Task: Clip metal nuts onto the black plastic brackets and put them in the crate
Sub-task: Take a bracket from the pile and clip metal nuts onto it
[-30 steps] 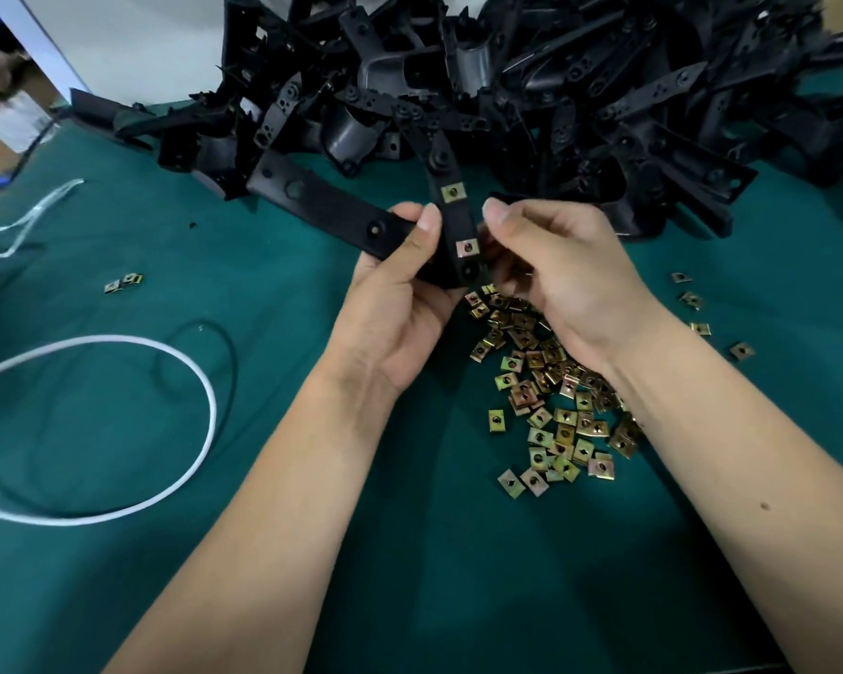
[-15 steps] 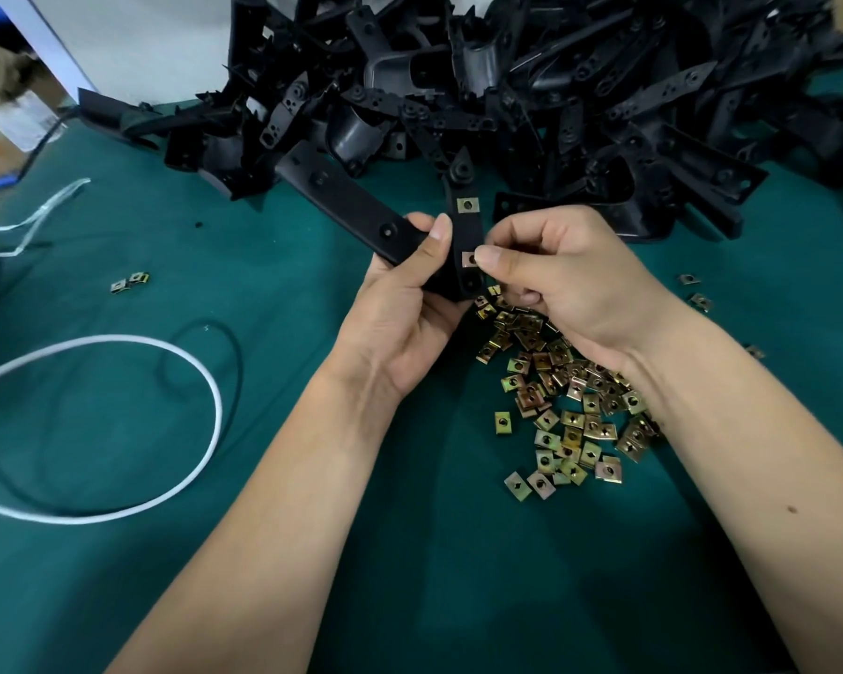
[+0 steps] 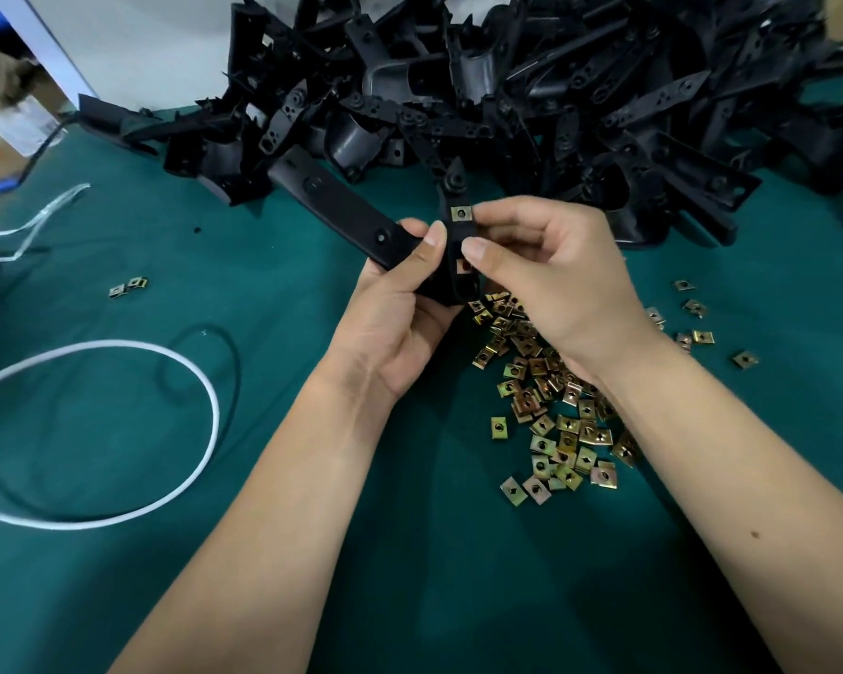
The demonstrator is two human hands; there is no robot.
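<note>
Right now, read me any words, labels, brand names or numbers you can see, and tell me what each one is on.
None can be read.
White label on the cardboard box at the left edge: print too blurred to read.
Held black bracket, clip nuts, bracket pile: no lettering visible.

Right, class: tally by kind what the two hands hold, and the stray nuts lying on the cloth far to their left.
Black bracket: 1
Nuts clipped on it: 2
Stray nuts at left: 2
Total: 5
</note>
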